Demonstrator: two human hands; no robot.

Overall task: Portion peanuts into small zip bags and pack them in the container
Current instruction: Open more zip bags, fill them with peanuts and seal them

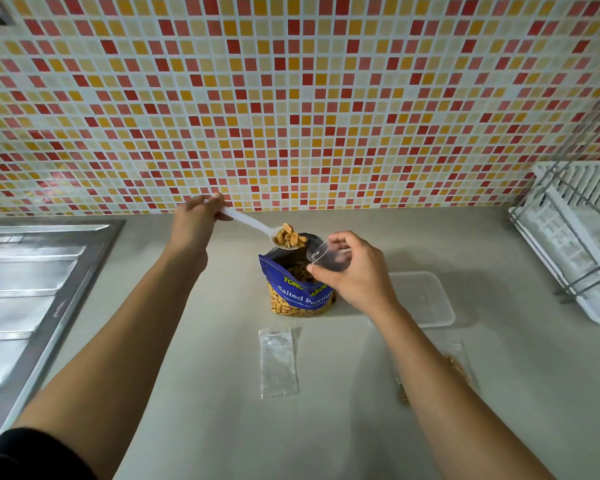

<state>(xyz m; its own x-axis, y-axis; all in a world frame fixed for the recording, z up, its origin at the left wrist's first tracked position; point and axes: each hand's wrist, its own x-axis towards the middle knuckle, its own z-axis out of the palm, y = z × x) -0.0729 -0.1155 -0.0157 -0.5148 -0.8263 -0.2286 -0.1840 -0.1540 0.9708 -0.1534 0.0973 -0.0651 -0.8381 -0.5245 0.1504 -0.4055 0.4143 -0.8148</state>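
Fingers (205, 202) of the left hand (194, 221) pinch a white plastic spoon (250, 224) heaped with peanuts (290, 236) above the glossy blue pouch (298, 294). Right hand (361, 275) curls round a clear zip bag (329, 258), its mouth beside the spoon. To its right sits a translucent rectangular container (430, 299).

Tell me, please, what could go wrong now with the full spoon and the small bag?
1. The spoon in the left hand is heaped with peanuts; some may roll off before they reach the small zip bag, perhaps onto the counter.
2. The right hand holds that bag, whose mouth looks small, so the pour may miss.
3. The open peanut bag stands just below the spoon; a bump could tip it.
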